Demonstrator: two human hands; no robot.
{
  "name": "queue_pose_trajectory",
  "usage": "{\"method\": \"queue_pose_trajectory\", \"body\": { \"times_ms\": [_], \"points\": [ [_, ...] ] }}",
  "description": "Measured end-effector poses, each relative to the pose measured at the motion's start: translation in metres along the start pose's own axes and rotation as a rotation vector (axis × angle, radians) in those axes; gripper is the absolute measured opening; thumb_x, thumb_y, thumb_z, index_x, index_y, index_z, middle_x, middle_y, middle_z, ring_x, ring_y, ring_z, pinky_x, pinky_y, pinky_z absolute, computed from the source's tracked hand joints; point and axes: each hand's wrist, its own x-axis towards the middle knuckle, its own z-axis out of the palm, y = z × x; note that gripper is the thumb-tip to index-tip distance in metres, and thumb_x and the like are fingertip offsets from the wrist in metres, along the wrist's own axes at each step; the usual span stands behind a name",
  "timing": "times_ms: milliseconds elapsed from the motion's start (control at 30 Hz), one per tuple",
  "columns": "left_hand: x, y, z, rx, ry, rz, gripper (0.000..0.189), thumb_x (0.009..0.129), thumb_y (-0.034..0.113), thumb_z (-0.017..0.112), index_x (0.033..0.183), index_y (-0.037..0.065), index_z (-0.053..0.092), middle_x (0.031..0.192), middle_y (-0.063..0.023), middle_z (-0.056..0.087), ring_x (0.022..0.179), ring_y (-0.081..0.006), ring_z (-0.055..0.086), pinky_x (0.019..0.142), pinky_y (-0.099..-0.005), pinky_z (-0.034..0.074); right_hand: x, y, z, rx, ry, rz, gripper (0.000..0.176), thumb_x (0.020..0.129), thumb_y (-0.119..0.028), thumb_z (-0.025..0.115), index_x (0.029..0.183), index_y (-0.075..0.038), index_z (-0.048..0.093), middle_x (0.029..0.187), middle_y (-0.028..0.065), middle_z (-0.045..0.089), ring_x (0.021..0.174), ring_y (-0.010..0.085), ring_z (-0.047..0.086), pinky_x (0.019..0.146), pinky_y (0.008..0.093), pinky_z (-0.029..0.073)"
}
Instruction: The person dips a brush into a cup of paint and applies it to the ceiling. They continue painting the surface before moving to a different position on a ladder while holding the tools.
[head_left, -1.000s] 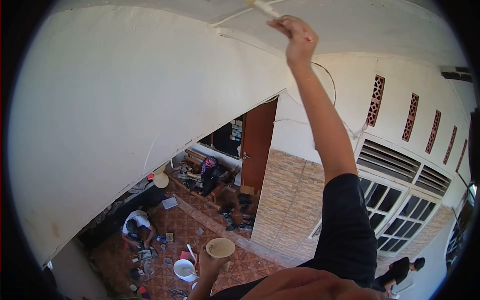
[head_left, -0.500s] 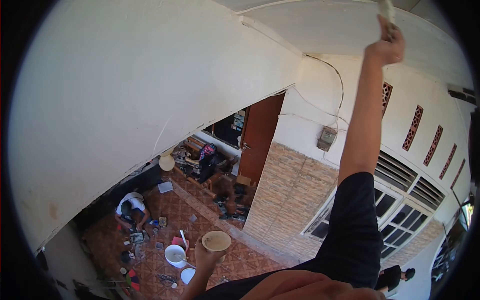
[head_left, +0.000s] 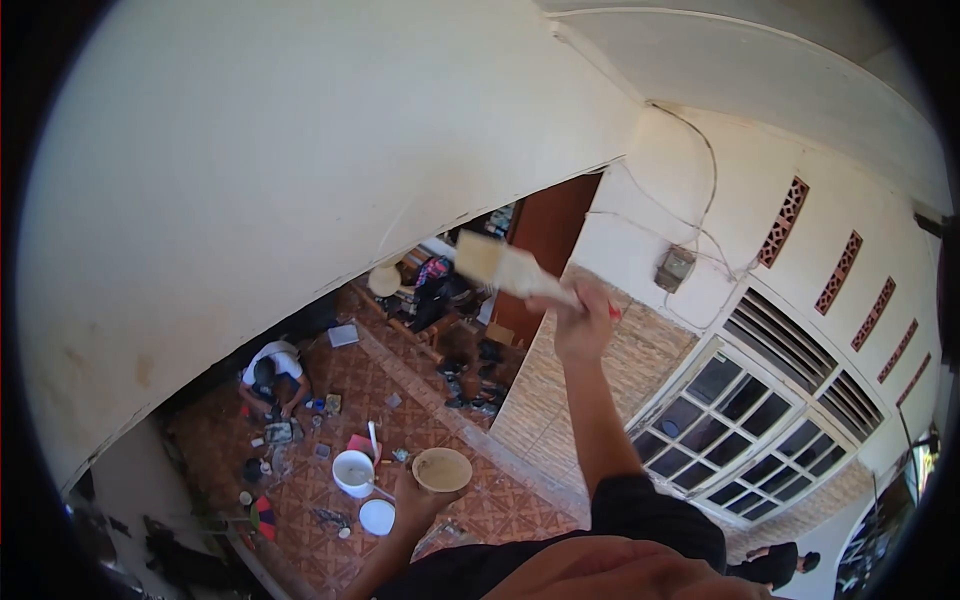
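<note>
Down came my right hand (head_left: 585, 325) from up high, holding the wide paintbrush (head_left: 505, 270) by its handle. It slanted beyond the cup (head_left: 443, 472), bristles up and to the left. My left hand (head_left: 416, 505) was curled around the cup.

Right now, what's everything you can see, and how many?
Brush: one, whitish, right hand
Bowl: one, cream, left hand
Bucket: one, white, floor
Round white thing: one, white, beside bucket
Floor: one, reddish-brown, below
Door: one, brown, behind brush
Walls: several, mostly white, around
Ceiling: one, whitish, above
Patterned vents: five, reddish, high wall
Box: one, grayish, wall
Windows: white-framed, lower right
Other people: two, white top and black top, below
Clutter: uncountable, mixed, floor
Right hand: one, brush
Left hand: one, bowl
</note>
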Motion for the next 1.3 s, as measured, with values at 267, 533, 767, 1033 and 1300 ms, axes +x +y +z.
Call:
{"method": "queue_pose_trajectory", "body": {
  "times_ms": [267,533,767,1033,1300],
  "points": [
    [-0.007,-0.014,-0.023,0.057,-0.050,-0.051,0.064,0.062,0.014,0.092,0.114,-0.003,0.059,0.106,-0.0114,0.069,0.098,-0.0193,0.067,0.088,-0.0335,0.053,-0.095,-0.097,-0.014,0.219,0.251,0.836,0.034,0.097,-0.035,0.057,0.085,-0.004,0.059,0.059,0.0097,0.060,0.048,0.0246,0.067,0.034,0.0351,0.052],
    [0.003,-0.002,-0.014,0.019,-0.208,0.053,0.061,0.060,0.013,0.092,0.111,-0.002,0.061,0.104,-0.0102,0.070,0.096,-0.0186,0.067,0.088,-0.0330,0.052,-0.107,-0.128,-0.016,0.059,0.279,0.871,0.040,0.099,-0.042,0.057,0.080,-0.007,0.057,0.056,0.0092,0.059,0.038,0.0191,0.059,0.027,0.0279,0.040],
    [0.011,-0.012,-0.006,-0.074,-0.203,-0.081,0.072,0.057,0.008,0.092,0.118,-0.001,0.054,0.110,-0.0112,0.065,0.101,-0.0202,0.065,0.091,-0.0342,0.051,-0.104,-0.157,-0.018,0.132,0.106,0.811,0.033,0.101,-0.030,0.056,0.085,-0.002,0.058,0.060,0.0090,0.060,0.044,0.0215,0.062,0.034,0.0310,0.047],
    [0.017,0.010,0.003,0.004,-0.333,-0.033,0.078,0.057,0.010,0.093,0.122,-0.001,0.052,0.114,-0.0114,0.064,0.106,-0.0203,0.063,0.092,-0.0337,0.051,-0.088,-0.174,-0.019,-0.175,-0.068,0.819,0.035,0.101,-0.027,0.054,0.080,0.001,0.058,0.062,0.0100,0.060,0.043,0.0191,0.061,0.033,0.0289,0.045],
    [0.011,0.002,0.006,0.097,-0.352,0.043,0.092,0.058,0.016,0.095,0.133,-0.002,0.045,0.126,-0.0140,0.060,0.114,-0.0228,0.061,0.098,-0.0367,0.050,-0.079,-0.195,0.017,-0.467,-0.007,0.791,0.032,0.100,-0.027,0.057,0.084,0.000,0.060,0.066,0.0072,0.060,0.040,0.0129,0.055,0.030,0.0247,0.034]
  ]
}}
